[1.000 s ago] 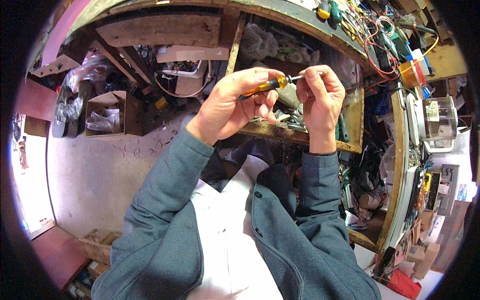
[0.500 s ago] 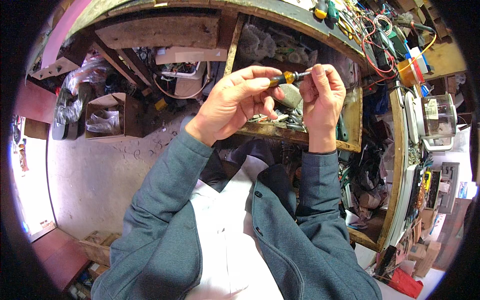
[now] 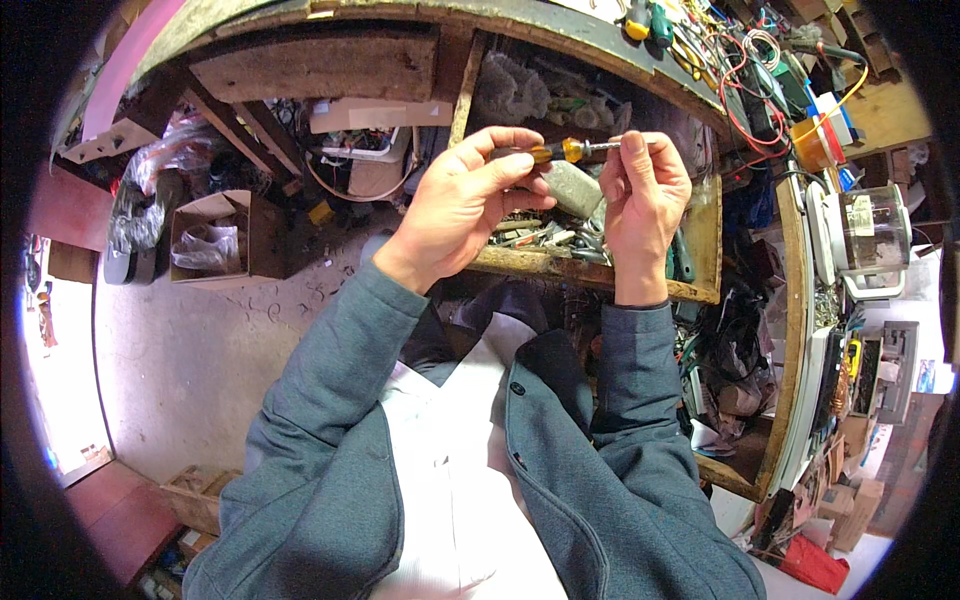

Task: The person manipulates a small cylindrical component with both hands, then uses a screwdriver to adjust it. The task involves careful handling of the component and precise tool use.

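A screwdriver [image 3: 571, 150] with a yellow and black handle lies level between my hands, above an open wooden drawer [image 3: 560, 266]. My left hand [image 3: 462, 200] has its thumb and fingers closed round the handle. At the shaft's far end, my right hand [image 3: 646, 195] pinches the metal between thumb and fingers; the tip is hidden there. Beneath the hands, a grey oblong stone-like block [image 3: 574, 191] rests in the drawer among several small metal parts and tools.
The bench edge [image 3: 560, 22] curves across the top. Tangled wires [image 3: 735, 75] and tools lie at the upper right, with a clear-sided appliance [image 3: 873, 232] lower down. A cardboard box [image 3: 222, 240] holding plastic wrap stands on the floor at left.
The fingers of my left hand have shifted on the handle, and the lower ones are more curled. The screwdriver has moved slightly left; my right hand still pinches its shaft.
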Action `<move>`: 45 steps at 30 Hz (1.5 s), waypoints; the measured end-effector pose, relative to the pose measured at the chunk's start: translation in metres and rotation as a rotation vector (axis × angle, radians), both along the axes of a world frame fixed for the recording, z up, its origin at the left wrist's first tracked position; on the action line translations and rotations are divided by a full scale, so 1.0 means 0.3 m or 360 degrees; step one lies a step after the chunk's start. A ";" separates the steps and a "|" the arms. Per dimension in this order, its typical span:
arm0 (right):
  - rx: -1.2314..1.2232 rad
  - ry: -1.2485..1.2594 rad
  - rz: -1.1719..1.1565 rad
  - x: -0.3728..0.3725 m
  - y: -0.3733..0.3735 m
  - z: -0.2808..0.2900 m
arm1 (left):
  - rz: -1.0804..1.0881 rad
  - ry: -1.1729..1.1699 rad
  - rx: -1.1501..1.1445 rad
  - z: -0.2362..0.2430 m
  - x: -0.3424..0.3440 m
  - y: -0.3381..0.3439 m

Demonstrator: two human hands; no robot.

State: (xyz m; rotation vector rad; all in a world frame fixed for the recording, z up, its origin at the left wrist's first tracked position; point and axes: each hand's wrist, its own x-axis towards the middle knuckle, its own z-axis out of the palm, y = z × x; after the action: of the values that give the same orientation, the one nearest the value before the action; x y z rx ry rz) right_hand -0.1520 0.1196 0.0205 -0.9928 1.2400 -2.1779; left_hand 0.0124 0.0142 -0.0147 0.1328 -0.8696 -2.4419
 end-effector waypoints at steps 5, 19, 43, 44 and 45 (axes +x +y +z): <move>0.0044 0.0173 -0.0055 0.005 0.006 -0.007 | 0.0062 -0.0203 -0.0108 -0.004 -0.014 -0.005; 0.0031 0.0388 -0.0011 0.015 0.023 -0.006 | 0.0130 -0.0351 -0.0294 -0.009 -0.037 0.010; 0.0942 0.0436 0.0634 -0.025 0.009 -0.061 | 0.0680 0.0051 -0.0225 0.029 -0.015 0.044; 0.0958 0.0509 0.0666 -0.021 0.007 -0.061 | 0.0658 0.0043 -0.0243 0.030 -0.014 0.046; 0.0973 0.0590 0.0656 -0.008 0.002 -0.056 | 0.0639 0.0042 -0.0256 0.029 -0.011 0.047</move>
State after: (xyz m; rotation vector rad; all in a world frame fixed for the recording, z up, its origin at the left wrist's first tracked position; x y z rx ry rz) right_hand -0.1545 0.1200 0.0038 -1.2604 1.5607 -1.2210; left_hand 0.0090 0.0283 -0.0061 0.1950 -0.9240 -1.9907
